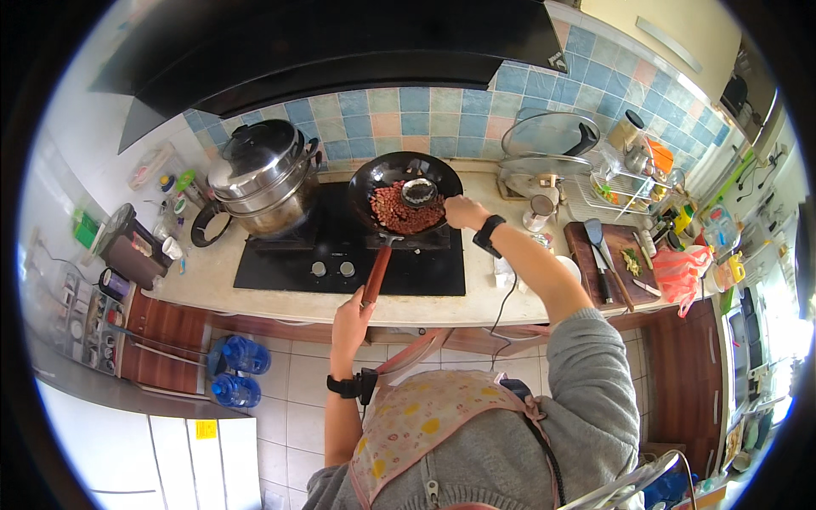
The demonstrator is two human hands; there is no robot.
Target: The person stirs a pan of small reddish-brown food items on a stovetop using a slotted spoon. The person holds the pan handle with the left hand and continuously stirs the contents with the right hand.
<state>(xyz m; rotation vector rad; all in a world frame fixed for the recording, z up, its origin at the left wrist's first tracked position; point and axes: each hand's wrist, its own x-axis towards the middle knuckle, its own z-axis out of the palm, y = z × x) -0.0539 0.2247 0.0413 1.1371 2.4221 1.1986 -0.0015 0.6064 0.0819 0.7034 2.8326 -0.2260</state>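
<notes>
A black wok [376,173] stands on the right side of the gas hob. My left hand [350,322] is closed around its brown wooden handle [377,274], which points towards me. Inside the wok lies a heap of small reddish-brown food pieces [398,213], possibly peanuts. The round bowl of a metal ladle [419,193] rests among them, slightly tilted. At the wok's right rim my right hand [468,213] grips the ladle's handle, which the fingers mostly hide.
Left of the wok stands a steel steamer pot [264,185] with a lid. On the right, a wooden cutting board [577,252] carries a spatula [594,233], a knife [604,280] and chopped greens [631,261]. Glass lids [542,134] lean against the tiles. A black range hood [331,44] hangs overhead.
</notes>
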